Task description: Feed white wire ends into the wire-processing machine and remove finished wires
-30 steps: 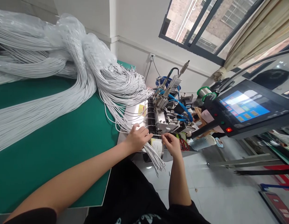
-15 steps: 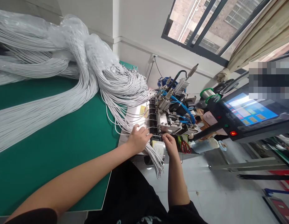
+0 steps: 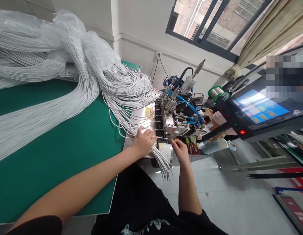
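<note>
My left hand [image 3: 143,142] is closed on a white cable [image 3: 161,137] that runs right, across the black slotted track [image 3: 159,116] at the machine's front end. At that cable's tip, the fingers of my right hand [image 3: 180,150] are pinched together. Under my left hand passes a bundle of white cables [image 3: 161,160], its stripped ends hanging past a white roll [image 3: 166,150]. Other cables lie in the track further back, leading into the metal machine [image 3: 172,122] with blue air hoses.
Long white cables [image 3: 43,109], partly bagged in plastic, cover much of the green table [image 3: 87,143]. A touchscreen panel [image 3: 261,106] stands at the right. Red-handled scissors [image 3: 194,148] and a solder wire spool [image 3: 216,93] are beside the machine. Another person is partly visible behind the screen.
The view has shifted slightly. Both hands stay at the front of the track, and the held cable now lies a little closer to the machine's metal block.
</note>
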The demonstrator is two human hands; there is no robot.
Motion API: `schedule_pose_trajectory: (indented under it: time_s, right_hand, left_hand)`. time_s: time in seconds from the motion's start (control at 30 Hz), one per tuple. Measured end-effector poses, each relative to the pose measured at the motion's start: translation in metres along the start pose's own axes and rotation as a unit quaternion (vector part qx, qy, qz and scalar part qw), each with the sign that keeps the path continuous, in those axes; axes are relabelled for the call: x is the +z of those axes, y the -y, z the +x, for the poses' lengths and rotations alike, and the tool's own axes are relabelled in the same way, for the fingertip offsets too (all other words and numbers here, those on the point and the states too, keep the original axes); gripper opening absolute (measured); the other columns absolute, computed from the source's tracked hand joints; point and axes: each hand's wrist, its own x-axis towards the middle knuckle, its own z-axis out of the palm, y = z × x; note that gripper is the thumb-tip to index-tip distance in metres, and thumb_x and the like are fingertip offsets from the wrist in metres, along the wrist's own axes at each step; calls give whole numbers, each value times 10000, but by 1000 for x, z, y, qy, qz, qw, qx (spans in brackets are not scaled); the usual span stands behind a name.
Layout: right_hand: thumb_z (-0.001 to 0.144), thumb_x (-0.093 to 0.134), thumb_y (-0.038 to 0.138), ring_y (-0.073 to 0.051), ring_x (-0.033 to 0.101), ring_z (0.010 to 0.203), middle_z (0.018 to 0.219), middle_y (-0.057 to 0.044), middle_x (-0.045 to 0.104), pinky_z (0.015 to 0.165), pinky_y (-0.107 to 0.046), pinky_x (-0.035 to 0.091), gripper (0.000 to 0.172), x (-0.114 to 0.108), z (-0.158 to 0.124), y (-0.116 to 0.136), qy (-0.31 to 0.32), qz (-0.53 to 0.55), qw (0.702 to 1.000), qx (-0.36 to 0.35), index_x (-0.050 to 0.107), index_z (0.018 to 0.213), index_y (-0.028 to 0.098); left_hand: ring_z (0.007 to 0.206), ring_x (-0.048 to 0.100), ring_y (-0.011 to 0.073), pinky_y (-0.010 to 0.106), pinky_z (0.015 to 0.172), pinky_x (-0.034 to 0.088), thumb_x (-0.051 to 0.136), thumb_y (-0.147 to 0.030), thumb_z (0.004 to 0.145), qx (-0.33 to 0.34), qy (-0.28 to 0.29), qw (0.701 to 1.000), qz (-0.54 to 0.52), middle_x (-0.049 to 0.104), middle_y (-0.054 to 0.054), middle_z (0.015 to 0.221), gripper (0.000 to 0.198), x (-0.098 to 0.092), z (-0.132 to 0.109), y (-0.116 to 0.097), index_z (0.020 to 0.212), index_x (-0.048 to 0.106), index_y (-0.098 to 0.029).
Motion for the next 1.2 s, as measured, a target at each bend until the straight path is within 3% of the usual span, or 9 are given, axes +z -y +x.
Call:
schedule_pose_trajectory:
  time_s: [0.07,0.13,0.3,0.63,0.73,0.9,1.0,1.1,1.2]
  right_hand:
    - [826,599,491,-131,438,585,638,0,518,546,-243,347,336,-12,-11,12,-9,-77,997,-27,592,725,170]
    - [863,562,481,-129,436,569,641,-4,530,527,-244,344,328,-24,-23,28,20,-120,992,-35,600,760,172]
    - [890,550,433,-131,461,588,688,-15,591,538,-244,355,285,-44,-47,60,189,-217,957,-43,639,795,179]
    - [878,582,379,-128,494,598,664,2,589,562,-237,372,217,-45,-55,60,342,-229,911,-27,648,823,181]
    - [887,561,396,-131,474,605,676,-3,579,564,-240,373,250,-48,-49,57,303,-236,922,-58,632,780,181]
    - [901,528,445,-150,486,589,681,-16,595,556,-263,383,284,-52,-38,49,157,-224,957,-92,621,799,197]
    - [906,523,439,-165,501,590,673,-28,594,557,-280,395,270,-45,-33,46,77,-201,969,-120,619,819,202]
    - [905,527,421,-172,519,617,704,-41,602,584,-288,416,254,-34,-29,47,10,-215,963,-162,623,820,203]
    - [907,528,393,-171,529,637,750,-48,614,607,-290,423,226,-26,-24,48,-21,-222,955,-194,619,826,202]
  left_hand:
    - [958,570,256,497,951,247,539,-101,732,3,10,1000,-2,679,93,1037,333,0,0,1,1024,681,-178]
    - [1003,570,270,507,968,243,531,-84,719,5,18,1000,-5,670,100,1098,393,-1,0,2,1074,670,-178]
    - [1031,583,261,504,981,249,503,-74,765,18,2,1000,-15,661,92,1152,458,-3,0,3,1190,623,-193]
    - [1009,610,242,500,984,260,470,-58,797,27,-36,999,-27,674,85,1127,469,-3,0,5,1221,603,-206]
    - [932,630,193,454,972,289,431,-24,810,58,-57,996,-38,691,61,1072,475,-4,2,7,1210,608,-210]
    - [855,629,96,310,891,358,379,-32,885,164,-75,979,-90,708,0,989,462,-6,4,10,1225,583,-270]
    - [781,624,86,296,842,369,374,-84,923,174,-97,975,-101,720,-11,927,382,-6,4,11,1189,588,-254]
    - [673,603,80,296,803,364,370,-82,927,171,-111,973,-104,719,-30,822,363,-7,3,10,1186,579,-228]
    - [674,610,90,304,788,358,374,-85,920,154,-99,978,-97,717,-25,802,355,-8,2,9,1186,575,-208]
